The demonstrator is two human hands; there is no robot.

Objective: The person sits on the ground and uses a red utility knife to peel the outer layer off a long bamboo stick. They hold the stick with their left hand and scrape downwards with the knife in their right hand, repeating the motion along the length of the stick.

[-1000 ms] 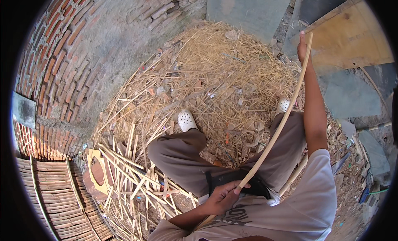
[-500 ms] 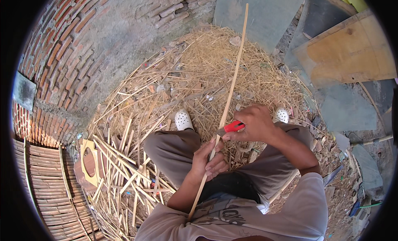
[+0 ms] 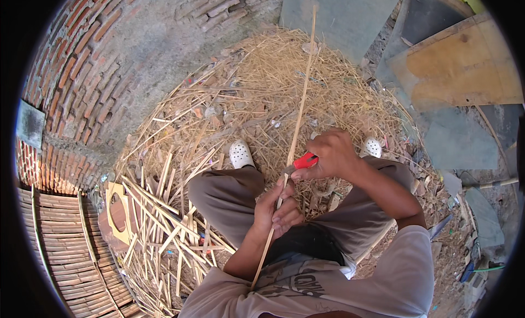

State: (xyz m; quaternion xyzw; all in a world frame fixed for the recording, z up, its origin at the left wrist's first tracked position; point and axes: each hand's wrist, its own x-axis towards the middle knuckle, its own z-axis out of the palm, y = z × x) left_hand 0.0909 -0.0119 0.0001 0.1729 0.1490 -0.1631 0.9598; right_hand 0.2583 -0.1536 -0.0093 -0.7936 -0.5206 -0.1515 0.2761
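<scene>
A long, thin bamboo strip runs from my lap up past my feet, its far end over the straw. My left hand is wrapped round its lower part, with the thumb pointing up along it. In my right hand is a red-handled knife. Its short blade rests against the strip just above my left thumb. The knife's grip is partly hidden by my right fingers. My two hands are close together, between my bent knees.
Cut bamboo strips lie in a loose pile at the left, beside a yellow board with a hole. Shavings cover the ground ahead. A brick wall rises at the left; flat sheets lean at the right.
The far end of the bamboo strip has swung slightly left. My right hand and the knife have shifted a little left, the blade staying near my left thumb.
</scene>
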